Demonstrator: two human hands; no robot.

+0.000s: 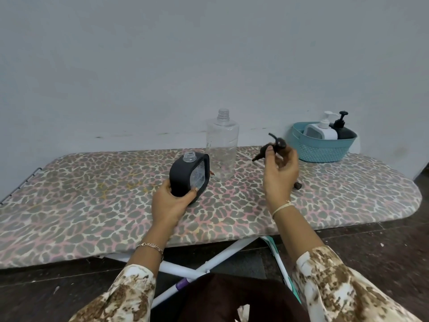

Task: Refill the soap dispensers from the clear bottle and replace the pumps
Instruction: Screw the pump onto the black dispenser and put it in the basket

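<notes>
A black soap dispenser (185,175) with a clear window and an open neck stands on the ironing board (92,194). My left hand (170,201) grips its lower part. My right hand (281,173) is raised to the right of it and pinches a black pump (272,147), its tube pointing down-left. Just behind the dispenser stands the clear bottle (221,147), uncapped and almost empty. A small dark cap (297,185) lies on the board behind my right wrist.
A teal basket (322,147) at the back right of the board holds a white dispenser (321,131) and a black dispenser (342,130), both with pumps on. A wall runs close behind the board. White board legs (209,261) cross below.
</notes>
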